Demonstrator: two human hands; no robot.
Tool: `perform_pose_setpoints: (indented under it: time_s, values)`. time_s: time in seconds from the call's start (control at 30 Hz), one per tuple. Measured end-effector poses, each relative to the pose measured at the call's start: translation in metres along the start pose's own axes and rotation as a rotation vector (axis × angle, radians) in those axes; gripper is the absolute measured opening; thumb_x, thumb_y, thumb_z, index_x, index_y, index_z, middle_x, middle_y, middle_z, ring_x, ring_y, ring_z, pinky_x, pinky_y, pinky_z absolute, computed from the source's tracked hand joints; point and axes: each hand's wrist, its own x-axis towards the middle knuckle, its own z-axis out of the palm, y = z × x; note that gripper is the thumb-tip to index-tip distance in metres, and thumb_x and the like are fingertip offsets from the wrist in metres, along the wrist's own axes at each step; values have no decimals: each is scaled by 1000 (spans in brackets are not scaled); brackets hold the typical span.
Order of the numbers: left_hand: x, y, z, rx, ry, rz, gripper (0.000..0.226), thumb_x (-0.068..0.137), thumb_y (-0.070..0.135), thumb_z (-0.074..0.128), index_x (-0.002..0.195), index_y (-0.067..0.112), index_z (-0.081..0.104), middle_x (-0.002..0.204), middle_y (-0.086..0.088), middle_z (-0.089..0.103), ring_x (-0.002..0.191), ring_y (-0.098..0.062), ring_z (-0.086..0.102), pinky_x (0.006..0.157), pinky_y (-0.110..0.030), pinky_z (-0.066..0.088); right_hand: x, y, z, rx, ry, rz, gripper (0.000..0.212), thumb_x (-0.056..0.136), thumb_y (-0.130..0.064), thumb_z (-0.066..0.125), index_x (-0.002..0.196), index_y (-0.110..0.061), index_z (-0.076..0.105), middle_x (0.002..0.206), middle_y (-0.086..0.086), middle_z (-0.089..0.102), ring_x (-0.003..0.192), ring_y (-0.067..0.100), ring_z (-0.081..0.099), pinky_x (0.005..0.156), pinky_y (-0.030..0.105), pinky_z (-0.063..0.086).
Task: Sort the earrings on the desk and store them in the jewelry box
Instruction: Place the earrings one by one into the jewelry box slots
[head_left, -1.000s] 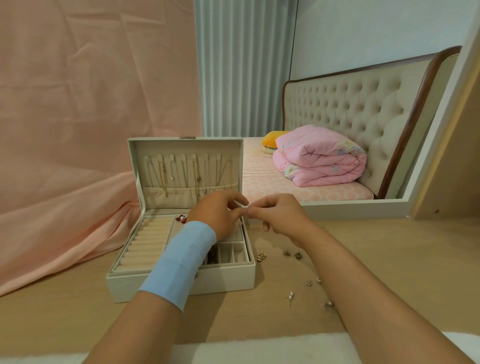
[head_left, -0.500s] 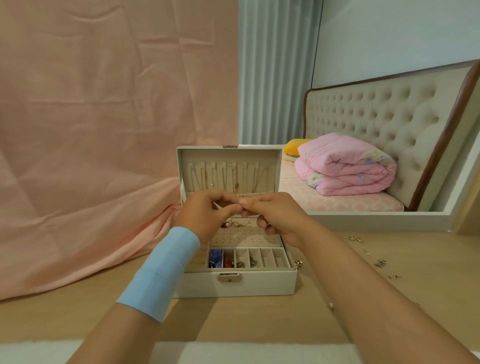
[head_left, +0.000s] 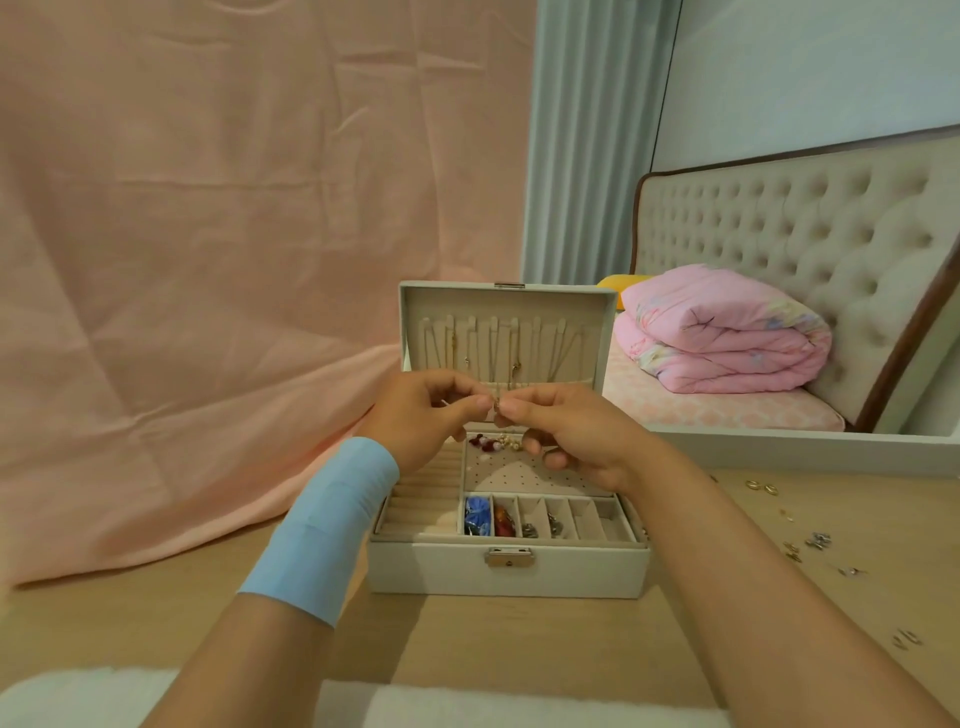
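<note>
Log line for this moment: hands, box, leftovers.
left hand: pinches earring | right hand: pinches same earring | jewelry box: open | loose earrings: desk, right of box

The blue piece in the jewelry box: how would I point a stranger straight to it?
Start at the open cream jewelry box in the middle of the desk, lid standing upright. Along its front wall, behind the metal clasp, runs a row of narrow compartments. The blue piece fills the leftmost one, next to a red piece, and nothing else in the box is blue.
</note>
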Motion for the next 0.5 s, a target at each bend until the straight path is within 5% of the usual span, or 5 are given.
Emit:
perform_pose_setpoints:
  time_s: [0.13,0.3,0.5]
  values:
    - [0,-4,0,28,-15,14,9,89,27,70,96,30,74,84,7,74,62,-3,63,69,-14,52,-4,-4,-2,-28,-73,-5,17,97,-22,67,107,-11,75,99,3,74,58,9,52,43,18,33]
    - [-1,-1,-2,35,-38,-1,4,89,29,69,89,28,74,82,9,73,60,0,60,64,-9,49,-6,-7,3,-30,-34,-1,19,97,-27,68,106,-12,76,96,2,75,55,10,53,42,18,33]
    - [-1,1,-2,86,13,-48,10,89,32,69,84,24,74,78,6,72,55,4,54,55,-5,43,-9,-14,16,-99,167,-140,11,93,-17,73,104,-18,71,85,0,78,50,11,60,40,22,39]
